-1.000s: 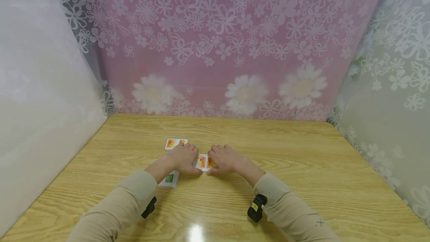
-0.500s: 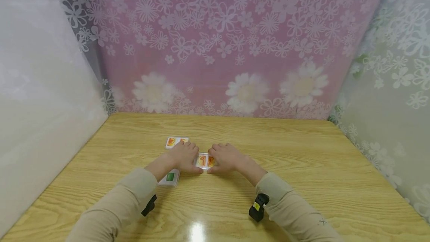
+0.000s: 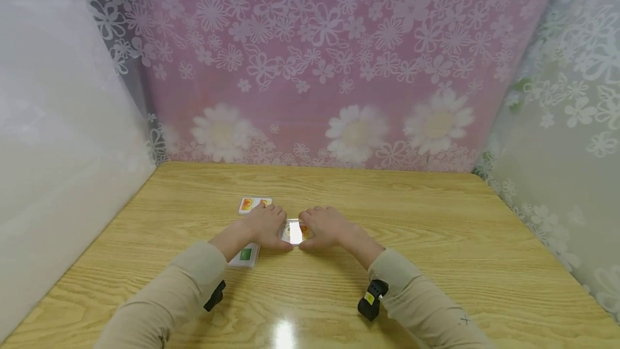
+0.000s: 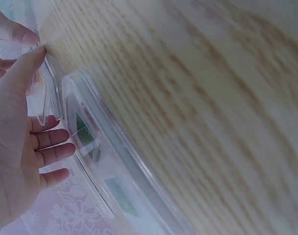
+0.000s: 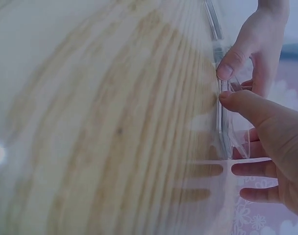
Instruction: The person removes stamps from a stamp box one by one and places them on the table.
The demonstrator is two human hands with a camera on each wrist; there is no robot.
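A small clear plastic case (image 3: 295,232) with orange pictures inside lies between my hands at the table's middle. My left hand (image 3: 266,228) holds its left end, thumb at the near edge and fingers at the far side. On the right end my right hand (image 3: 324,229) grips it in the same way. The two thumb tips nearly meet along the near edge. In the left wrist view a clear lid (image 4: 47,93) slants up at an angle from the case. The lid (image 5: 244,139) shows tilted in the right wrist view too. Glare whitens part of the case's top.
Just left of my left hand lies a clear case with a green picture (image 3: 245,255), partly under my wrist. Another case with orange pictures (image 3: 247,205) lies behind that hand. All rest on the wooden table (image 3: 411,220), with a pink floral curtain (image 3: 310,69) at its back.
A bright white glare now covers the case's top, where the orange pictures showed clearly before. Both hands keep almost the same place; the right one has shifted very slightly left.
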